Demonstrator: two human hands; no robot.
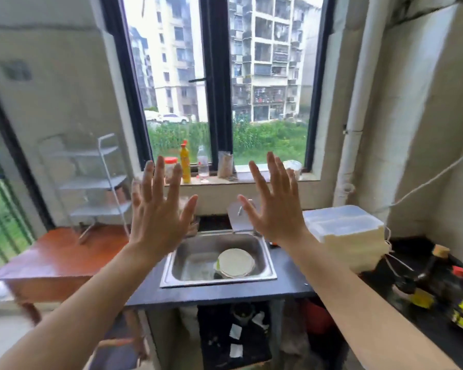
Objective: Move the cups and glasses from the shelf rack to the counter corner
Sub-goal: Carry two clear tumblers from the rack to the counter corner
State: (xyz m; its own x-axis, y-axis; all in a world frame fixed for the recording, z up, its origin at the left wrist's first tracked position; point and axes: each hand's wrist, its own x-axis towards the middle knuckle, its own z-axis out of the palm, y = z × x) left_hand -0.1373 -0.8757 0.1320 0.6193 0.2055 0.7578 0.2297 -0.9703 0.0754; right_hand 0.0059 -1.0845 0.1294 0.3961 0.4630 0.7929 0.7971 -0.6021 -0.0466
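At centre frame, left hand (155, 214) and right hand (274, 209): both raised with backs toward the camera, fingers spread wide, each grip fully open and holding nothing, the two hands apart above the sink (262, 259). Sink: steel basin set in a dark surface (225, 292), containing a pale round plate (237, 263). Left of centre, shelf rack (96, 182): white wire, three tiers, standing on a reddish wooden table (56, 257); blurred, and whether cups or glasses sit on its tiers cannot be told. Upper centre, windowsill (265, 177): yellow bottle (185, 162), clear bottle (203, 162), red-lidded jar (170, 166) in a row. Right of the sink, white foam box (345, 233) on the surface. Lower right, dark bottles (439, 287) with yellow labels.
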